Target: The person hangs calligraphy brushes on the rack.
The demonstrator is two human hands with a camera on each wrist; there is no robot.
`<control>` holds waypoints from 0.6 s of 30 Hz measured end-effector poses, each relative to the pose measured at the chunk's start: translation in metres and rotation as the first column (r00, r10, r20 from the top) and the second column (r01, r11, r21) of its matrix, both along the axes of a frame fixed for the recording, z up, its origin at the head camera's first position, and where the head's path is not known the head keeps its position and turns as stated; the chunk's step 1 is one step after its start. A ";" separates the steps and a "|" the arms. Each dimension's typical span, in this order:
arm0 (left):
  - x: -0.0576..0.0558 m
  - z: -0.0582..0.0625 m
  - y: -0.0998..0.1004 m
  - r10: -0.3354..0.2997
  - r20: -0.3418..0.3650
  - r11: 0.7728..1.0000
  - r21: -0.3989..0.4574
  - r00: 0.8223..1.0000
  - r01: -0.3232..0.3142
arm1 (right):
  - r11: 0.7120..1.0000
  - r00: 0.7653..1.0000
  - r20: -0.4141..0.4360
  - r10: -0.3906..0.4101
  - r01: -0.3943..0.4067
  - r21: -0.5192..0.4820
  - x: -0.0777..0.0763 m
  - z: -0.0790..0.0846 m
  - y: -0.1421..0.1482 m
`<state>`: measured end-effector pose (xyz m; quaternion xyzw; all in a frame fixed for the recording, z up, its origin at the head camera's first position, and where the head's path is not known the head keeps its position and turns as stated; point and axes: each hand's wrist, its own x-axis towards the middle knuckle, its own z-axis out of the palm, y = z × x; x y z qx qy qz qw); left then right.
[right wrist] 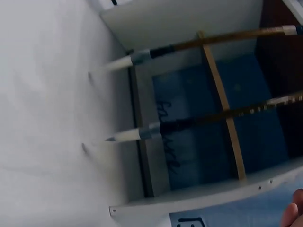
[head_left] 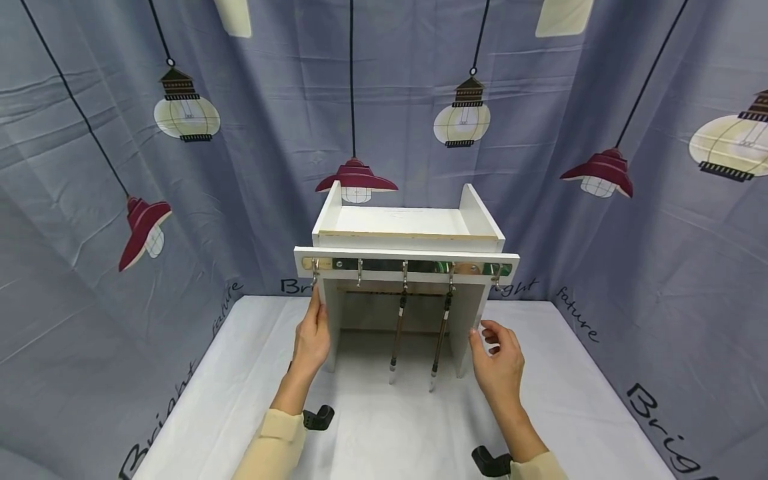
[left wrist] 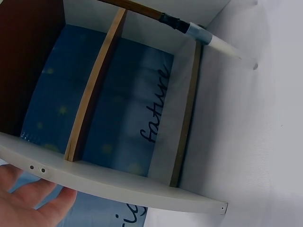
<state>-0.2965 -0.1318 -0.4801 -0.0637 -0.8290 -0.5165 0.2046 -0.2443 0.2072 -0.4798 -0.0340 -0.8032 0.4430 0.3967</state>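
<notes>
A small white wooden rack (head_left: 411, 242) stands upright on the table, with a hook rail (head_left: 372, 255) across its front. Two writing brushes (head_left: 399, 330) with brown handles and pale bristles hang tips down from hooks near the middle. At the left side panel (left wrist: 118, 187) is my left hand (head_left: 311, 340), its fingers (left wrist: 59, 205) against the outer face; the thumb's hold is hidden in the left wrist view. Beside the right side panel (head_left: 470, 327), my right hand (head_left: 499, 360) has loosely bent fingers and holds nothing. Only its fingertips (right wrist: 294, 215) show in the right wrist view.
A white cloth covers the table (head_left: 384, 433). Grey-blue curtains (head_left: 270, 167) printed with lamps surround it on the back and sides. The rack has a tray-like top (head_left: 399, 220) with raised sides, and a crossbar (left wrist: 97, 85) runs between its side panels.
</notes>
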 end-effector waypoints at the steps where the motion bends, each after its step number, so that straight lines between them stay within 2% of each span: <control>1: 0.000 0.000 0.000 0.000 0.000 1.000 -0.001 1.000 0.000 | 1.000 1.000 0.006 -0.008 0.008 -0.014 -0.002 0.000 0.003; 5: 0.001 0.000 0.000 0.000 0.001 1.000 -0.008 1.000 0.000 | 0.998 0.999 0.041 -0.013 0.015 -0.058 -0.010 0.001 0.011; 9: 0.001 -0.001 0.000 0.002 0.001 1.000 -0.011 1.000 -0.002 | 0.996 0.993 0.112 0.042 -0.033 -0.082 -0.015 -0.001 0.013; 14: 0.001 -0.002 -0.001 0.000 0.002 1.000 -0.006 1.000 0.000 | 0.982 0.960 0.232 0.158 -0.130 -0.135 -0.016 -0.007 0.014; 18: 0.000 -0.002 -0.001 0.003 0.017 1.000 -0.002 1.000 -0.003 | 0.964 0.929 0.278 0.244 -0.202 -0.171 -0.019 -0.012 0.015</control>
